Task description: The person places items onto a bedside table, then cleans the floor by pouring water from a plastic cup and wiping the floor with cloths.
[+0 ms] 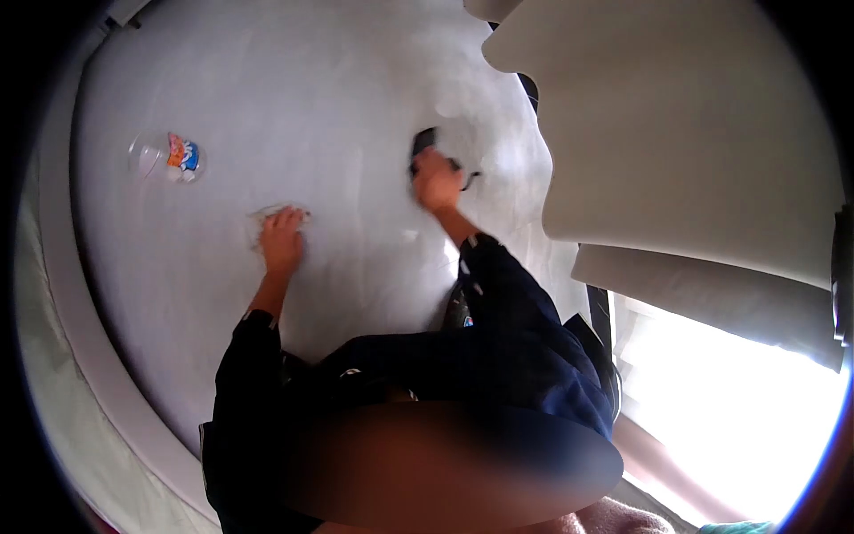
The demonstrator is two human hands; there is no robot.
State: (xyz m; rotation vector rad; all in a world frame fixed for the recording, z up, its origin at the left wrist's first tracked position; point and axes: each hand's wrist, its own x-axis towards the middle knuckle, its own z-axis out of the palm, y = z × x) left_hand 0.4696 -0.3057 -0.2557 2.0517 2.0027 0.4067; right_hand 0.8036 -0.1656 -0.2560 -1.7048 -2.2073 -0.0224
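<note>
My left hand (283,238) is down on the pale grey floor, its fingers bent over a small, whitish, crumpled piece (259,216) that looks like a wipe or thin cloth. Further right and a little farther away, my right hand (436,182) is closed around a black, oblong object (424,139). A short dark strap or cord (471,178) sticks out beside that hand. Motion blur and the fingers hide what kind of object it is. To the left of both hands, a clear plastic container (147,158) with an orange and blue cartoon label lies on the floor.
A large beige curtain or cover (685,116) with a wavy edge hangs along the right. Bright light comes from a window (729,400) at lower right. A pale raised border (58,267) curves along the left. One dark shoe (458,311) shows near my right sleeve.
</note>
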